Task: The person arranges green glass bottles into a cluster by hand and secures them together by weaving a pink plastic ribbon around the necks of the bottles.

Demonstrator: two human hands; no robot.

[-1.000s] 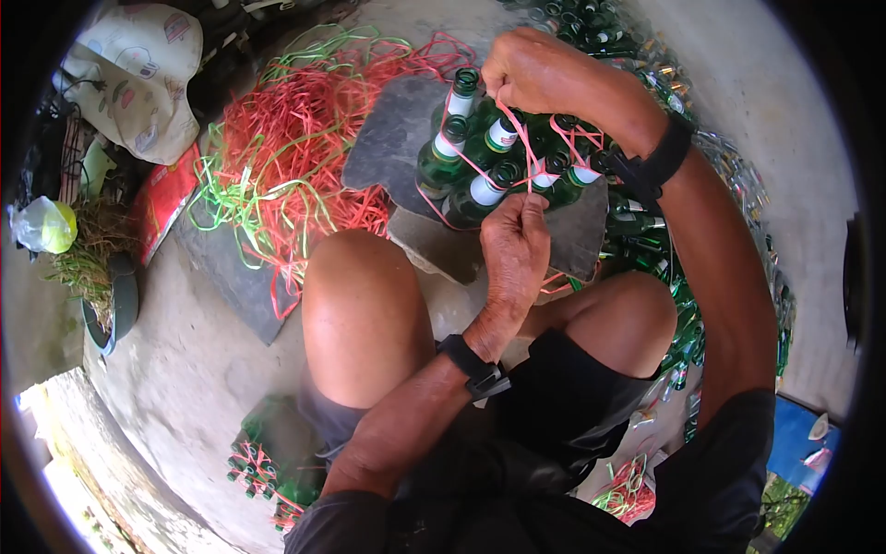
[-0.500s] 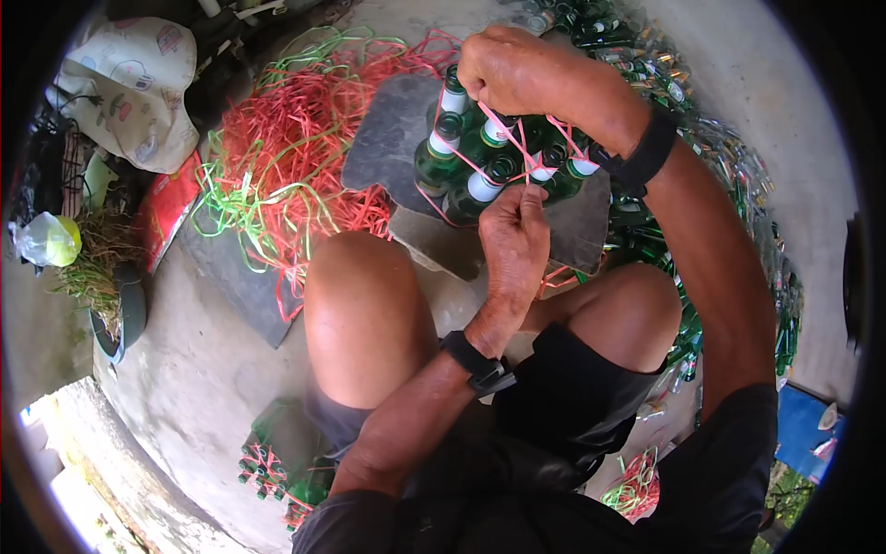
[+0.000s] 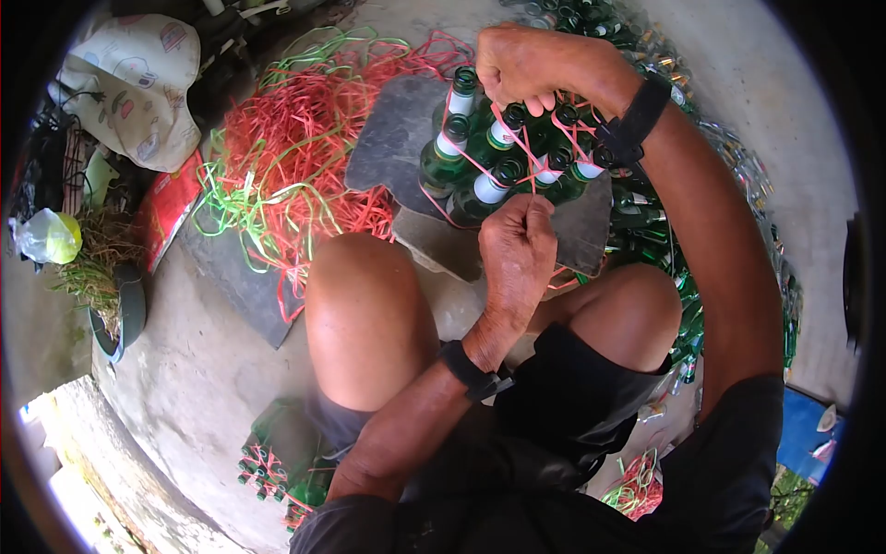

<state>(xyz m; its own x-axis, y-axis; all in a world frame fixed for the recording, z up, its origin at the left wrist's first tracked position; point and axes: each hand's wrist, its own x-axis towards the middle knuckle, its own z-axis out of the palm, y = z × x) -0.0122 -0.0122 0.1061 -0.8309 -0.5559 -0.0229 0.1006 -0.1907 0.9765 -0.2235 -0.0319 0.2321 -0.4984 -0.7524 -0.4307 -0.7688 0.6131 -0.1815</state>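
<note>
A cluster of green glass bottles (image 3: 484, 191) with white neck labels stands upright on a dark flat slab (image 3: 392, 129) in front of my knees. Pink plastic strapping (image 3: 474, 161) runs around and crosses between the bottle necks. On the near side of the cluster, my left hand (image 3: 517, 247) is closed, pinching a strand of strap between thumb and fingers. My right hand (image 3: 519, 66) reaches over the far side, its thumb and forefinger closed on another part of the strap while other fingers hang near the bottle tops. The strap ends inside both hands are hidden.
A tangled heap of red and green strapping (image 3: 295, 138) lies to the left. Many loose green bottles (image 3: 646, 217) are piled along the right. Tied bottles (image 3: 286, 462) lie by my left thigh. A potted plant (image 3: 120, 309) stands at far left.
My right hand has shifted slightly right, with some fingers now lowered toward the bottle tops. My left hand has moved slightly down, still gripping the strap. The bottles appear slightly lower in view.
</note>
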